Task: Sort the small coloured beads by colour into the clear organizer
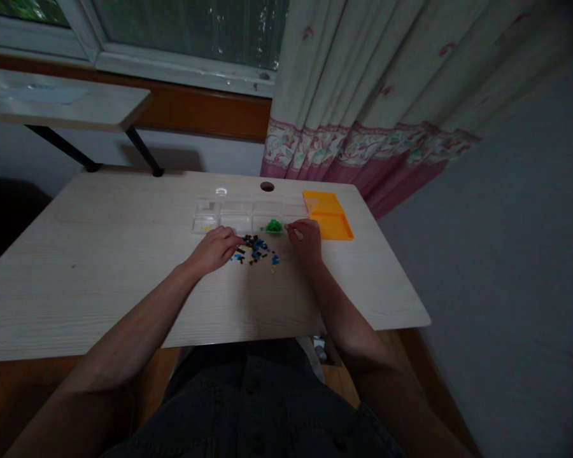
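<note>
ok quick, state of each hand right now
Left hand: at the small blue and brown pieces; grip can't be told.
Right hand: at the clear plastic divided tray; grip can't be told.

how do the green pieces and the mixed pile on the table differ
The green pieces are all one colour, while the pile mixes blue, dark and pale pieces.
The green pieces sit in a compartment of the clear tray, whereas the pile lies loose on the table.
The green pieces are mostly in one compact clump; the pile spreads wider.
Both consist of small pieces.
</note>
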`<state>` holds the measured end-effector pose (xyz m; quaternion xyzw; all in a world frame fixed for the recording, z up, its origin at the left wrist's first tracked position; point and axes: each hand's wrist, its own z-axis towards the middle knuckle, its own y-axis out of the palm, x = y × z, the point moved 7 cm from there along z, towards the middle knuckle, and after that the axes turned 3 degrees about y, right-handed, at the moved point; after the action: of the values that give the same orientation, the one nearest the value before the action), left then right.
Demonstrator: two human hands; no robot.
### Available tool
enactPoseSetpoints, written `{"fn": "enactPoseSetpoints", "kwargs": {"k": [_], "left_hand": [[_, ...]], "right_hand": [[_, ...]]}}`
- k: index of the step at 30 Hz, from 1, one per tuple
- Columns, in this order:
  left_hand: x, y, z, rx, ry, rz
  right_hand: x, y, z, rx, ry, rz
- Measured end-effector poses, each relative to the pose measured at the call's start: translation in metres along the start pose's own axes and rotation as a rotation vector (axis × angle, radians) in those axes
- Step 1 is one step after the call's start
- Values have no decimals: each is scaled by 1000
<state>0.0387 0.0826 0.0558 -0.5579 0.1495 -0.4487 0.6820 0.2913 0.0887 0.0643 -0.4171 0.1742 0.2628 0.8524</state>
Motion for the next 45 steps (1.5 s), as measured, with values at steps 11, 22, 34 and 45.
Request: {"fn": "enactPoseSetpoints", "kwargs": {"k": [11, 22, 34, 45], "left_hand": [[-10, -1, -2, 3, -28, 67], [-9, -2, -4, -8, -14, 52], [-7, 0, -2, -18, -12, 77], [-2, 4, 1, 3, -50, 97]], "right_hand": [[-3, -1, 0, 19, -40, 16], [0, 2, -1, -7, -25, 5], [-2, 1, 1, 1, -41, -2], [-6, 6, 0, -52, -21, 32]]}}
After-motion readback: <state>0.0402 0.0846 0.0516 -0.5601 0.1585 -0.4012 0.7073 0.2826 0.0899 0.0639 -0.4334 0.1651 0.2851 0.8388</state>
